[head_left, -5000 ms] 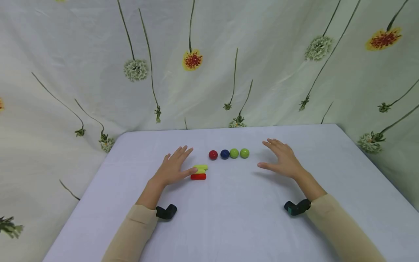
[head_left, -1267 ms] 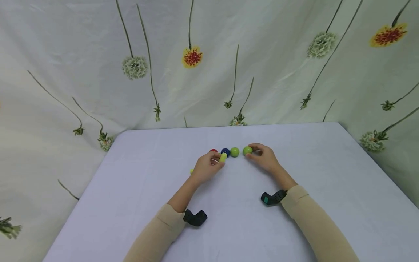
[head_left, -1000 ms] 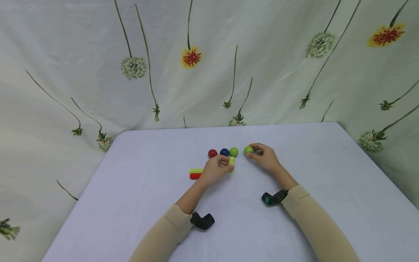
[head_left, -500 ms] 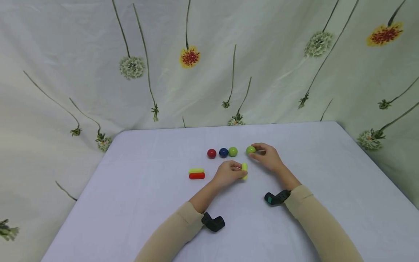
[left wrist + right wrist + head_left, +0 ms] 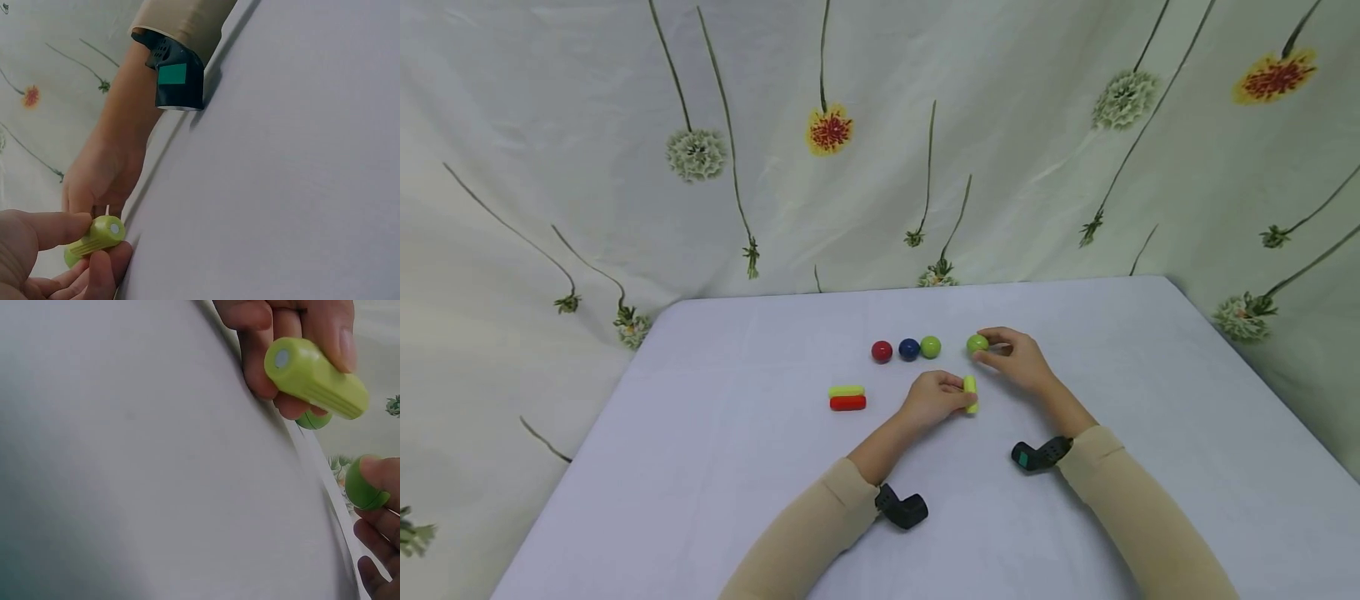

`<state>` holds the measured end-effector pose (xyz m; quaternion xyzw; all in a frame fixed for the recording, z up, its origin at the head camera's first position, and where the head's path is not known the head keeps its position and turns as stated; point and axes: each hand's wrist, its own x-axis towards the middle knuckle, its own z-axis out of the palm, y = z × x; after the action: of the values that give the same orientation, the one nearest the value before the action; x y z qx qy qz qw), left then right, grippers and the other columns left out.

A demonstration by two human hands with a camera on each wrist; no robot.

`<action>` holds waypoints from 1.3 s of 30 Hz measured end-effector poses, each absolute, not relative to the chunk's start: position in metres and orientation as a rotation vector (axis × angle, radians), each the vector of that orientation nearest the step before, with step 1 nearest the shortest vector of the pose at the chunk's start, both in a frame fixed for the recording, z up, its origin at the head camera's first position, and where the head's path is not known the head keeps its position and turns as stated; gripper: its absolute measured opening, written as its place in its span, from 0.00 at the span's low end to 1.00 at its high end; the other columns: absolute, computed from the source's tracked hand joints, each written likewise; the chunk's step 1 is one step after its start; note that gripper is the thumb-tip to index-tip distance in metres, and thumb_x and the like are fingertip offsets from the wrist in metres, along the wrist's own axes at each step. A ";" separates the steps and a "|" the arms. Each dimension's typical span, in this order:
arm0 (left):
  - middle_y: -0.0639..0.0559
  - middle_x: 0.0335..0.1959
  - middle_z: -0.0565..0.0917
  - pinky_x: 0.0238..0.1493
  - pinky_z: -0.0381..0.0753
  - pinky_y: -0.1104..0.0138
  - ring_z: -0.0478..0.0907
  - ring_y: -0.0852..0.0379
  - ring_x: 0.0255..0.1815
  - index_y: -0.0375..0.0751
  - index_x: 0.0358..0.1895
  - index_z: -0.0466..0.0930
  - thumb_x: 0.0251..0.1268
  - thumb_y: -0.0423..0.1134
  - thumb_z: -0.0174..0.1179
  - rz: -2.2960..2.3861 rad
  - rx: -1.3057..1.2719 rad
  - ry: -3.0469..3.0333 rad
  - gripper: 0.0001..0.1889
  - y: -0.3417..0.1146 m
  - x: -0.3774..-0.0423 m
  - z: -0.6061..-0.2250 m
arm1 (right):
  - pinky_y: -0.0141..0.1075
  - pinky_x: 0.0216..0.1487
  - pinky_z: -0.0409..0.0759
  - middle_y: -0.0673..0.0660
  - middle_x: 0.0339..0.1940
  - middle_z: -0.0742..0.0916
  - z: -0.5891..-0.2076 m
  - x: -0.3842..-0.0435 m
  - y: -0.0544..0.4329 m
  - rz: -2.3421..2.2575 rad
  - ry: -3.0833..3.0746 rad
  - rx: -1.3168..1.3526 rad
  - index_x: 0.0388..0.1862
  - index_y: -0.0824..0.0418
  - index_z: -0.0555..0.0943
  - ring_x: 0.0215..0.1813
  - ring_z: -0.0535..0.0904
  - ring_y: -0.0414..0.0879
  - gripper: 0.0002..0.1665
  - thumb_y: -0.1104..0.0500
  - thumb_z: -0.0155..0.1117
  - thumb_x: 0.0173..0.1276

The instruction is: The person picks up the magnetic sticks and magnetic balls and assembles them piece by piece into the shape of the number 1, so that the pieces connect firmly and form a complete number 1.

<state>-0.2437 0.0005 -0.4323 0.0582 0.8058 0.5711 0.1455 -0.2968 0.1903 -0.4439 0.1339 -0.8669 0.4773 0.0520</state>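
Note:
My left hand (image 5: 934,398) pinches a short yellow-green toy rod (image 5: 970,394) between thumb and fingers, close over the table. In the right wrist view the rod (image 5: 315,381) shows ribbed sides and a pale round disc on its end. Just behind it, my right hand (image 5: 1018,360) grips a green ball (image 5: 976,343) by thumb and fingertips. That ball (image 5: 361,486) is apart from the rod. Another green ball (image 5: 930,347), a blue ball (image 5: 909,349) and a red ball (image 5: 882,352) lie in a row to the left.
Left of my left hand, a yellow rod (image 5: 846,390) and a red rod (image 5: 847,402) lie side by side. A white cloth covers the table (image 5: 700,467), and a flower-printed curtain (image 5: 880,208) hangs behind its far edge.
Both hands were open at first. Since then, my left hand has taken one yellow rod and carried it right; my right hand has gripped the end green ball and moved it slightly right.

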 end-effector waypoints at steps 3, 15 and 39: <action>0.47 0.31 0.87 0.26 0.75 0.74 0.77 0.63 0.24 0.30 0.45 0.81 0.59 0.35 0.69 1.643 0.155 2.325 0.14 0.002 -0.244 -0.433 | 0.52 0.58 0.74 0.65 0.56 0.82 -0.443 -0.296 0.191 1.464 -2.636 0.419 0.59 0.69 0.77 0.57 0.77 0.58 0.27 0.56 0.70 0.65; 0.51 0.29 0.86 0.27 0.75 0.74 0.78 0.63 0.25 0.34 0.45 0.82 0.60 0.38 0.68 1.619 0.112 2.326 0.14 0.011 -0.250 -0.437 | 0.53 0.59 0.72 0.65 0.54 0.83 -0.439 -0.292 0.190 1.489 -2.640 0.411 0.58 0.68 0.78 0.57 0.77 0.58 0.26 0.56 0.69 0.66; 0.53 0.25 0.86 0.26 0.77 0.73 0.79 0.63 0.24 0.35 0.39 0.84 0.57 0.40 0.71 1.728 0.095 2.345 0.12 0.022 -0.254 -0.439 | 0.52 0.58 0.73 0.68 0.55 0.82 -0.439 -0.286 0.191 1.642 -2.592 0.375 0.59 0.73 0.76 0.57 0.76 0.60 0.26 0.58 0.66 0.68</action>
<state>-0.2539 0.0217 -0.4389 0.0325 0.7993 0.5892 0.1134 -0.2860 0.1905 -0.4388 0.1213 -0.8384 0.5309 0.0252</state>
